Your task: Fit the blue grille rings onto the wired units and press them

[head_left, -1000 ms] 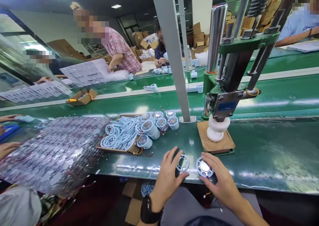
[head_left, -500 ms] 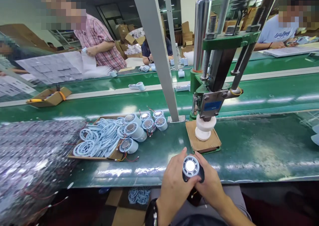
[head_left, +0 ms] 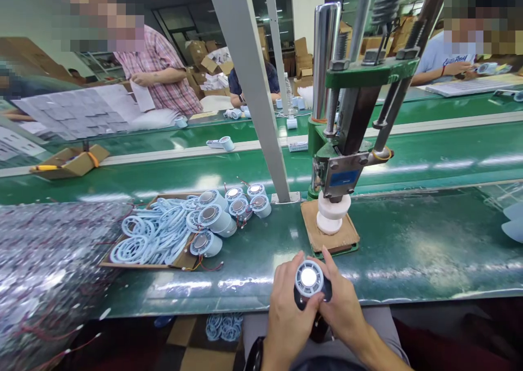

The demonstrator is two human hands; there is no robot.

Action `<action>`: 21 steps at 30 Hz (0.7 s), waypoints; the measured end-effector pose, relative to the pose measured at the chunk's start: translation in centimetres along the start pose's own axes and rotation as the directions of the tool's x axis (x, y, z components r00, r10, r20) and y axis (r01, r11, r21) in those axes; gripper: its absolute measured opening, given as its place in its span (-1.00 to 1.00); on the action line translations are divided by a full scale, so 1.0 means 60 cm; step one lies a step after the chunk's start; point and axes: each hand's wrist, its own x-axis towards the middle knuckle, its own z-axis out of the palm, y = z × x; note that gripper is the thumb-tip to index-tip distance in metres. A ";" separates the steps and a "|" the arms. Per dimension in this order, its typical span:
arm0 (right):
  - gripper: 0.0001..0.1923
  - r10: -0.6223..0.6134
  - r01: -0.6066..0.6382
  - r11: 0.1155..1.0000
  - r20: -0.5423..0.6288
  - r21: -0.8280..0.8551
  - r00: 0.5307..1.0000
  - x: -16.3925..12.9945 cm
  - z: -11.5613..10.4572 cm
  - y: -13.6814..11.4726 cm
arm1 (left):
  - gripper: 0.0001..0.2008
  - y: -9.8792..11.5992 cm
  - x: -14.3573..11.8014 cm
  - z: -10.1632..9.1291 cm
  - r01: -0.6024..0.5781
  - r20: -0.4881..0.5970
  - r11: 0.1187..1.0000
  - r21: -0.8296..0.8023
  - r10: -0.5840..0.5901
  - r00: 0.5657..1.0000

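Note:
Both my hands hold one round pale blue part with a shiny metal centre (head_left: 309, 278) at the near edge of the green bench (head_left: 408, 251). My left hand (head_left: 288, 311) grips it from the left, my right hand (head_left: 343, 308) from the right, and a black piece shows under it. Just beyond stands a green hand press (head_left: 347, 142) with a white round die (head_left: 332, 212) on a brown board (head_left: 330, 237).
A cardboard tray (head_left: 134, 262) with several pale blue rings and several round blue parts (head_left: 220, 218) lies left of the grey post (head_left: 261, 104). A shiny bubble-wrap sheet (head_left: 44, 273) covers the left. Other people work across the belt (head_left: 245, 166). More rings lie in a box below (head_left: 223, 327).
One second ago my hands held a ring and a round part apart; they have since come together onto one part. My view has shifted to the right.

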 end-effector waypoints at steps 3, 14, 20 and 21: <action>-0.26 -0.043 0.045 0.998 0.050 -0.033 0.998 -0.004 -0.004 0.003 | -0.43 -0.013 -0.014 0.021 -0.031 -0.040 0.999 -0.033 0.029 0.999; -0.65 -0.080 -0.055 0.916 -0.315 -0.397 0.946 0.235 -0.280 0.047 | -0.45 -0.068 -0.030 0.068 -0.094 -0.048 0.995 0.026 0.095 0.994; -0.85 -0.074 -0.078 0.918 -0.360 -0.389 0.930 0.358 -0.245 0.103 | -0.46 -0.083 0.010 0.033 0.043 -0.044 0.992 -0.122 -0.048 0.998; -0.86 -0.065 -0.089 0.921 -0.376 -0.378 0.924 0.352 -0.232 0.108 | -0.45 -0.083 0.013 0.027 0.066 -0.024 0.987 -0.147 -0.070 0.997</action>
